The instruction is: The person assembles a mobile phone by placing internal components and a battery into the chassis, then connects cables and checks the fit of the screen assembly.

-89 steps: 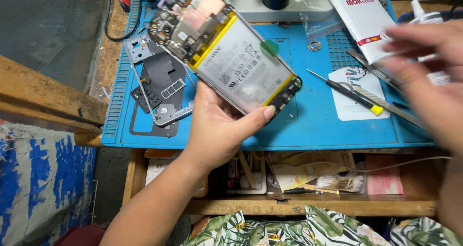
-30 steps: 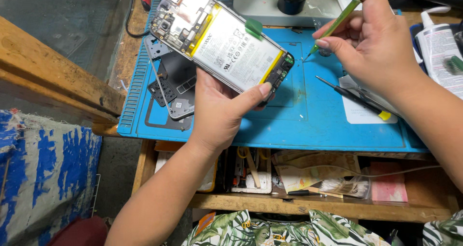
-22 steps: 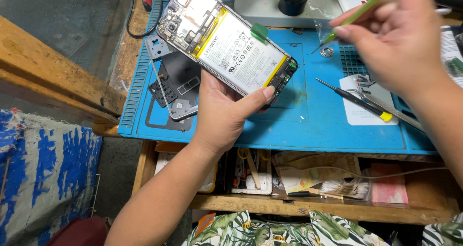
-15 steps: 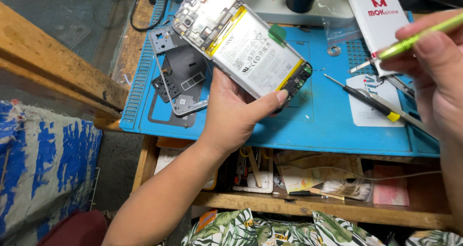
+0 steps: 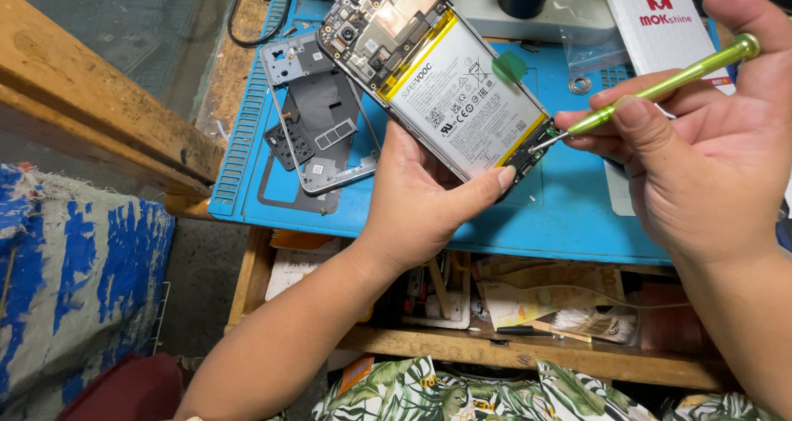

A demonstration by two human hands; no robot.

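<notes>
Phone [image 5: 445, 82], back off, sat clamped in the left hand [image 5: 421, 202]; the right hand [image 5: 701, 165] pinched a screwdriver [image 5: 660, 87], tip touching the phone's 4 o'clock corner.

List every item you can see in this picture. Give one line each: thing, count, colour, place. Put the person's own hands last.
opened phone: one, white battery with yellow edges, held over the mat
screwdriver: one, green, tip at the phone's lower end
work mat: one, blue, on the bench
back cover frame: one, grey, on the mat's left
pick: one, green, beside the phone
white box: one, top right
shelf clutter: several papers and tools, under the bench
left hand: grips the phone
right hand: holds the screwdriver
</notes>
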